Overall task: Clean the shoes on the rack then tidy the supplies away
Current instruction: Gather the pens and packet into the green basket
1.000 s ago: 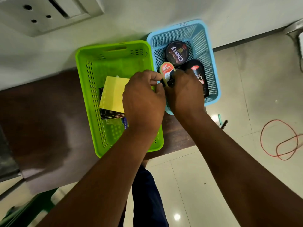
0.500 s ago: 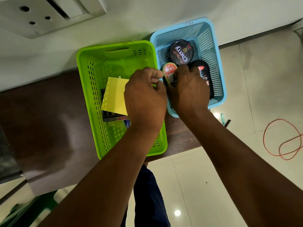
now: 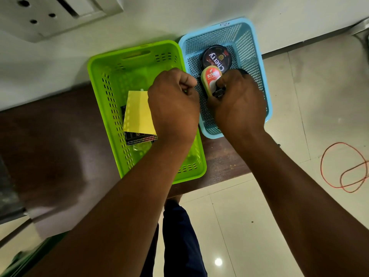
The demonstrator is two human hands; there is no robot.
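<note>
Head view: right hand grips sponge over blue basket; left hand fisted, contents unclear. Tidying step; next, likely lowering it in.

Both forearms are bare from wrist to elbow, with no sleeve showing. The left hand and right hand wear no gloves, rings or watch. Below them, dark navy trousers cover one leg.
</note>
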